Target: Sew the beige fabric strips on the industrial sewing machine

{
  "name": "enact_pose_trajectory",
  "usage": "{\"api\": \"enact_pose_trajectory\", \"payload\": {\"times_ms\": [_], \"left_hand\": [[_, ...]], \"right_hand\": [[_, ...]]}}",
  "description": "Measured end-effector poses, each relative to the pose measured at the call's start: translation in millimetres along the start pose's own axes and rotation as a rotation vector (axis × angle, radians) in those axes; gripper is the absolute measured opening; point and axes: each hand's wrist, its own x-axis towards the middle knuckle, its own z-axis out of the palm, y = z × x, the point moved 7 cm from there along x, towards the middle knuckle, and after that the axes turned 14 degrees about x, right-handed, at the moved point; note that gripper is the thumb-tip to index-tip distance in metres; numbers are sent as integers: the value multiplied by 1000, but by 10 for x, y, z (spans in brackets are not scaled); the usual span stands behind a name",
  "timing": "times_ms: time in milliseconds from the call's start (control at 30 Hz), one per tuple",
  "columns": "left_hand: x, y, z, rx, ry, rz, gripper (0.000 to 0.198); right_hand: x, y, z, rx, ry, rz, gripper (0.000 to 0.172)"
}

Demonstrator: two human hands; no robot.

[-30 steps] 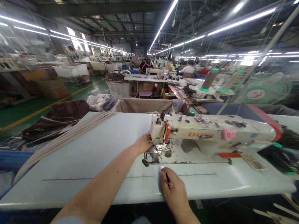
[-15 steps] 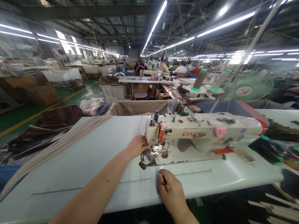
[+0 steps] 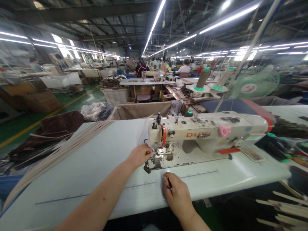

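Note:
A white sewing machine point(image 3: 204, 128) with orange lettering stands on the pale tabletop. My left hand point(image 3: 141, 155) is just left of its needle area, thumb and fingers pinched on a narrow pale strip point(image 3: 142, 131). That strip curves away behind the hand toward the back edge; a whitish bit shows at the fingertips near the presser foot point(image 3: 163, 150). Nearer the front edge, my right hand point(image 3: 177, 192) rests closed on the table. A small dark tool point(image 3: 169, 184) shows inside its curled fingers, mostly hidden, so its kind is unclear.
A bundle of long beige strips point(image 3: 60, 157) hangs over the table's left side. Thread cones point(image 3: 202, 79) and a green fan point(image 3: 258, 83) stand behind the machine. A fabric-lined bin point(image 3: 144, 110) sits beyond the table. Printed ruler marks point(image 3: 141, 186) run along the front.
My left hand has drawn back slightly from behind the needle area toward me, its fingers now pinched in view. My right hand stays nearly in place. The view has shifted a little.

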Motion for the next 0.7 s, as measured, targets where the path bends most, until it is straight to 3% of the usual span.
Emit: {"api": "enact_pose_trajectory", "payload": {"times_ms": [367,700], "left_hand": [[-188,124,-16,-58,3,-139,13],[-355,352,336,-58,14,-258,10]], "right_hand": [[38,-70,-36,-8,10,-7,18],[18,-55,-33,33,11,30,16]]}}
